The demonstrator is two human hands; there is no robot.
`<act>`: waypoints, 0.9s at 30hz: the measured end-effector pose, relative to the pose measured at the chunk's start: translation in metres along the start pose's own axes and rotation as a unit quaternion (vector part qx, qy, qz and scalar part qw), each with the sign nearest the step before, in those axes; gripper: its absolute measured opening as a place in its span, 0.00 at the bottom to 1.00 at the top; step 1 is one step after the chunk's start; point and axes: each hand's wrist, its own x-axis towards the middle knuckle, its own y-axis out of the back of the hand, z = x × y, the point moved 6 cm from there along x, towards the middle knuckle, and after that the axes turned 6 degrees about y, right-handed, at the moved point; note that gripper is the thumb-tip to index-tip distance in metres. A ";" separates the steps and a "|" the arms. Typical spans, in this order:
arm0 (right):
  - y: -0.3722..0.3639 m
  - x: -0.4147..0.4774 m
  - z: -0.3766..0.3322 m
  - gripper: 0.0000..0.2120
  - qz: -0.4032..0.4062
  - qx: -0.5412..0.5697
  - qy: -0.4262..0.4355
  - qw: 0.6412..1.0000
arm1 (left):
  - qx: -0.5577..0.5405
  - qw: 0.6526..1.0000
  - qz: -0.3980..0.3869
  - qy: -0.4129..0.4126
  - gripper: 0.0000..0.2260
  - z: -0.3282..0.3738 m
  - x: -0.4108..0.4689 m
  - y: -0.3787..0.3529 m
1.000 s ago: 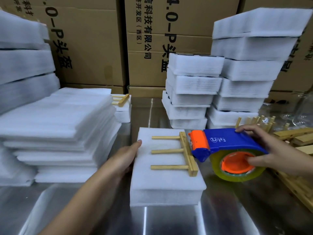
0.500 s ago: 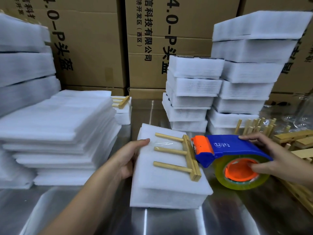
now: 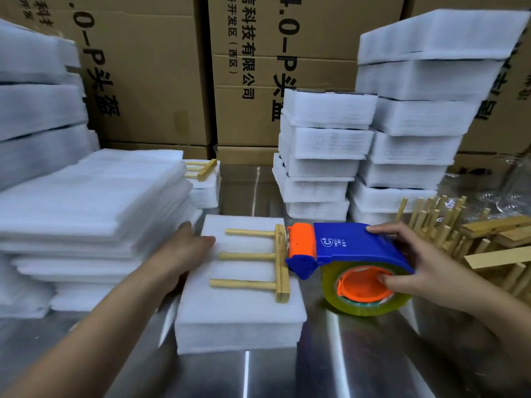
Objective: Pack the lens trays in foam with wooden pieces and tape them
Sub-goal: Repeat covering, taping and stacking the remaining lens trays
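A white foam-wrapped pack (image 3: 241, 308) lies flat on the steel table in front of me. On top of it rests a wooden piece (image 3: 265, 264), a bar with three pegs pointing left. My left hand (image 3: 184, 254) presses against the pack's left edge, thumb on its top. My right hand (image 3: 416, 264) grips a blue and orange tape dispenser (image 3: 342, 251) with a yellowish tape roll (image 3: 365, 297). The dispenser's orange nose touches the wooden bar at the pack's right edge.
Loose foam sheets (image 3: 89, 211) are piled at the left. Finished foam packs (image 3: 324, 156) stand in stacks behind, with cardboard boxes (image 3: 161, 81) beyond. Several wooden pieces (image 3: 459, 234) lie at the right. Another pack with a wooden piece (image 3: 205, 179) sits further back.
The pack, tilted half a second ago, now lies flat and square. The dispenser's nose has come in against the wooden bar. My left hand stays on the pack's left edge.
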 end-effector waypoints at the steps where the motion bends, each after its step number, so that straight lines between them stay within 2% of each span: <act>1: -0.002 0.001 0.000 0.32 -0.001 0.005 0.000 1.000 | 0.054 0.997 0.024 -0.056 0.24 0.011 -0.005 0.002; 4: -0.005 0.005 0.002 0.31 -0.008 0.022 -0.009 1.000 | 0.202 0.962 -0.028 -0.183 0.28 0.035 -0.026 -0.024; 6: -0.005 0.005 0.004 0.31 -0.016 0.035 -0.016 0.999 | 0.315 0.922 -0.056 -0.218 0.31 0.032 -0.034 -0.050; 8: -0.003 0.006 0.008 0.32 -0.019 0.043 -0.021 0.999 | 0.374 0.897 -0.059 -0.227 0.35 0.025 -0.037 -0.067; 12: 0.004 0.010 0.008 0.34 -0.028 0.056 -0.009 0.998 | 0.375 0.898 -0.055 -0.225 0.44 0.015 -0.033 -0.073; 17: 0.011 0.016 0.001 0.39 -0.076 0.026 0.011 0.997 | 0.373 0.900 -0.051 -0.220 0.32 0.013 -0.029 -0.074; 27: 0.015 0.014 -0.005 0.37 -0.109 -0.016 0.003 0.994 | 0.380 0.898 -0.067 -0.211 0.29 0.012 -0.030 -0.074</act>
